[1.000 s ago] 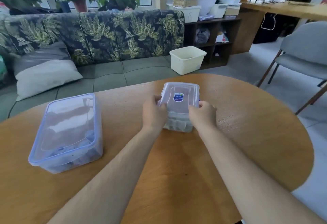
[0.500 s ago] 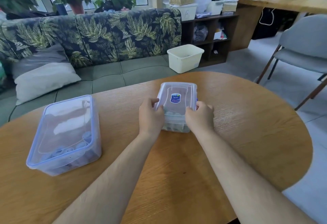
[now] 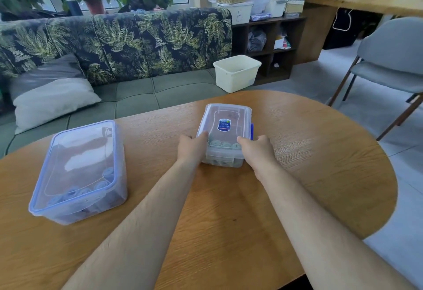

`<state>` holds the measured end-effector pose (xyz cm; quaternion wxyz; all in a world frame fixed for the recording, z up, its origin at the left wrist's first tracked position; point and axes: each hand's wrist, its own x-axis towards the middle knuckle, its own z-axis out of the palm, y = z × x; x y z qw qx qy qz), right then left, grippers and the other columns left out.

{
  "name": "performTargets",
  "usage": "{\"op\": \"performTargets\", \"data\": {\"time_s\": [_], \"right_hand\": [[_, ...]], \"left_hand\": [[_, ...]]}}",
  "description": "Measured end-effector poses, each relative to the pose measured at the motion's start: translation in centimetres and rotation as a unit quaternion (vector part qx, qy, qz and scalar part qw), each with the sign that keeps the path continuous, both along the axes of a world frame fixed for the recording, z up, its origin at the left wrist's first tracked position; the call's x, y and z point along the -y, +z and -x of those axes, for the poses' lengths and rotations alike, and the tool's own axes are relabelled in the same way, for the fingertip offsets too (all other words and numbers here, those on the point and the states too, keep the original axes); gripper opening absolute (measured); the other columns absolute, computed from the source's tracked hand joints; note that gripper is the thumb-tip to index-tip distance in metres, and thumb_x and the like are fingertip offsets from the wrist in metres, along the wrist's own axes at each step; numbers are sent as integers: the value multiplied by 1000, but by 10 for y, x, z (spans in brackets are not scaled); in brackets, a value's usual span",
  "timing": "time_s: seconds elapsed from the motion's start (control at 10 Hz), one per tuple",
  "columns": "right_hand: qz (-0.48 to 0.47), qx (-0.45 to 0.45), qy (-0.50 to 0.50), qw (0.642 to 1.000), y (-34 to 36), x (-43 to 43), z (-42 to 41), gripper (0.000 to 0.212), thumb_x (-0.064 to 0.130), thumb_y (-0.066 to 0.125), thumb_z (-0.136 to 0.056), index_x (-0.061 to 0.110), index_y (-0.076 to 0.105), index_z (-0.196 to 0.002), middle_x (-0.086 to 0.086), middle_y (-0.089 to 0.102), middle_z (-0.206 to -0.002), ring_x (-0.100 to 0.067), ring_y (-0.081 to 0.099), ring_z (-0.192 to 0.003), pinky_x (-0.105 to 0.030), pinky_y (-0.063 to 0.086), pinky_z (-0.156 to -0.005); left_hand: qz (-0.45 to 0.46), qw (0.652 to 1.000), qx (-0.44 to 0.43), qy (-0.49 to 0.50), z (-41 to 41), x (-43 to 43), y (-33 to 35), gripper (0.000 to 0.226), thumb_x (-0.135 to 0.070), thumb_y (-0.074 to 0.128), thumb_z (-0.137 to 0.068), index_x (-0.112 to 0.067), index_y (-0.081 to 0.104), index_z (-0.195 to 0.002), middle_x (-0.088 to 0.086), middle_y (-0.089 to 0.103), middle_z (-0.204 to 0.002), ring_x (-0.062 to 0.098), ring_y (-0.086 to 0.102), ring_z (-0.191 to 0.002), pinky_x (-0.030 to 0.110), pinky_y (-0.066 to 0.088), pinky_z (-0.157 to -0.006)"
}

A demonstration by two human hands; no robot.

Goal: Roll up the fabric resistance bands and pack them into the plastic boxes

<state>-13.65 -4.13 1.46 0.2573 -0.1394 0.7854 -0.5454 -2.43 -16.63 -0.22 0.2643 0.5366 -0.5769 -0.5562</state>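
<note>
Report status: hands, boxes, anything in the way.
Left hand and right hand grip small box, lid on, rolled bands inside. Large box lidded, apart on the left. Nothing blocking.

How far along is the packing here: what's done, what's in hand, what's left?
Done: rolled bands lie inside the large box, lid on, and more rolls show through the small box, also lidded. In hand: left hand and right hand hold the small box's near corners. Left: no loose bands show on the table, so probably only its clips; I cannot tell if they are latched.
</note>
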Motion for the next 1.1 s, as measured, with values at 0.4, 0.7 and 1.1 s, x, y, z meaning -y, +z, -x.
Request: {"op": "performTargets", "data": {"time_s": [0.4,0.7,1.1], "right_hand": [[-92,-152,4,984,4,5,-9,32,32,56,-98,7,59,-118,-9,40,-131,-33,51,-119,-33,43,-82],[-115,-213,12,970,4,10,-13,28,25,48,-102,-1,58,-109,-9,39,-135,-29,40,-125,-32,41,-85],[-101,-344,61,932,72,3,-27,42,37,36,-106,7,54,-130,-15,48,-136,-34,40,-127,-39,32,-105]], "left_hand": [[235,964,123,-29,1,-9,1,41,-33,54,-100,-10,60,-132,15,50,-131,34,46,-124,39,34,-109],[282,946,155,-37,0,-8,9,29,-27,53,-99,-8,70,-114,10,56,-122,32,52,-116,44,41,-102],[295,947,101,-81,-32,-15,69,42,-28,32,-105,-5,57,-81,8,60,-86,33,56,-91,36,39,-74]]}}
